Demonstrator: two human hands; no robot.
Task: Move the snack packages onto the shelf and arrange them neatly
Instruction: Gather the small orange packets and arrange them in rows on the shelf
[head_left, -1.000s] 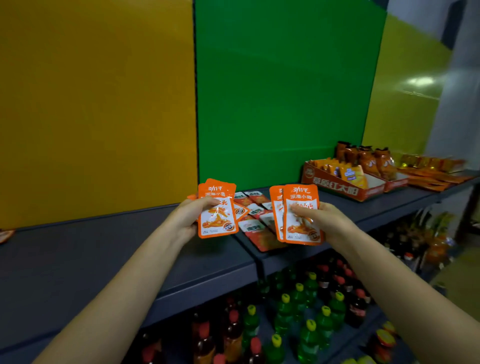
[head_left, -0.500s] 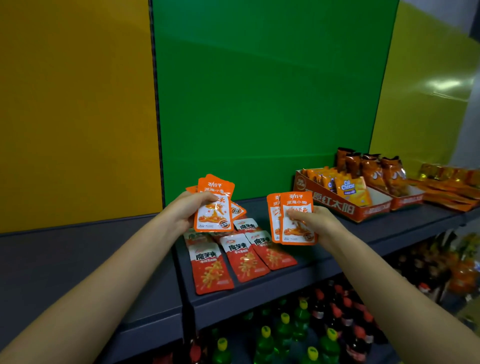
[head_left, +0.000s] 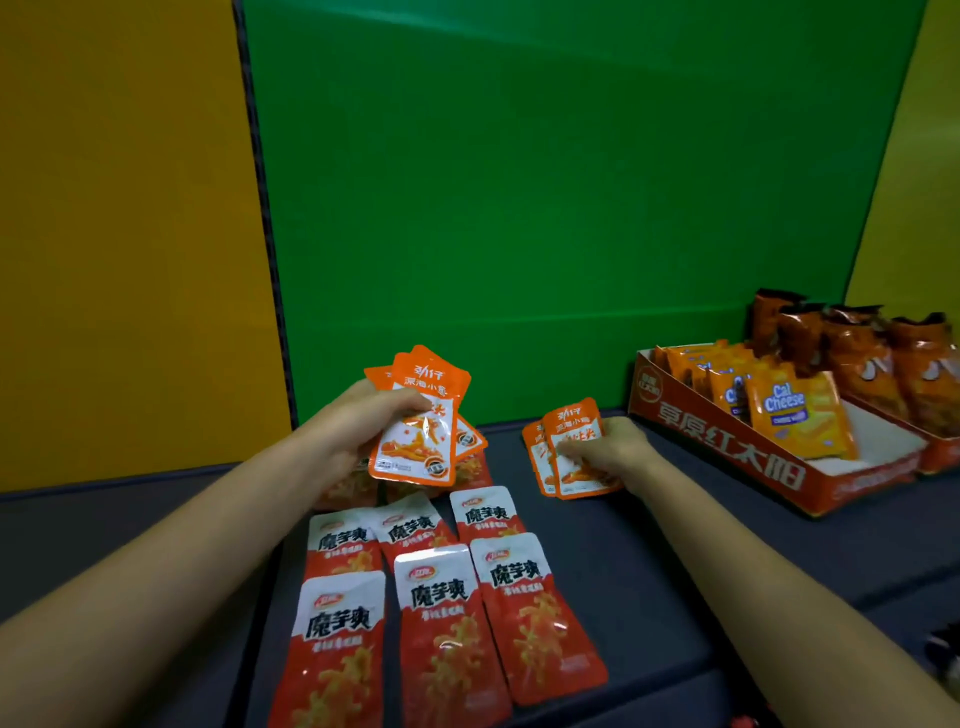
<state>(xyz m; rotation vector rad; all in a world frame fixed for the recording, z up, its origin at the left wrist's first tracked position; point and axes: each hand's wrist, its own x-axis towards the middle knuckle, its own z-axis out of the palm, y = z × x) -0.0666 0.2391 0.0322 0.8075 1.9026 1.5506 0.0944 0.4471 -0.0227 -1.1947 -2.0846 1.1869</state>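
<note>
Holding fanned orange sachets (head_left: 415, 431) in left hand (head_left: 358, 421), a pair (head_left: 571, 452) pinched in right hand (head_left: 613, 449); likely light, slick, floppy — grip edges.

We have one view only, from the head, looking forward and down along both forearms at the dark shelf (head_left: 649, 561) close below us. It faces the green back panel (head_left: 519, 182) almost square on, the yellow panel (head_left: 119, 234) to the left. The wide lens bends the panel edges. The shelf's near edge falls below the frame
</note>
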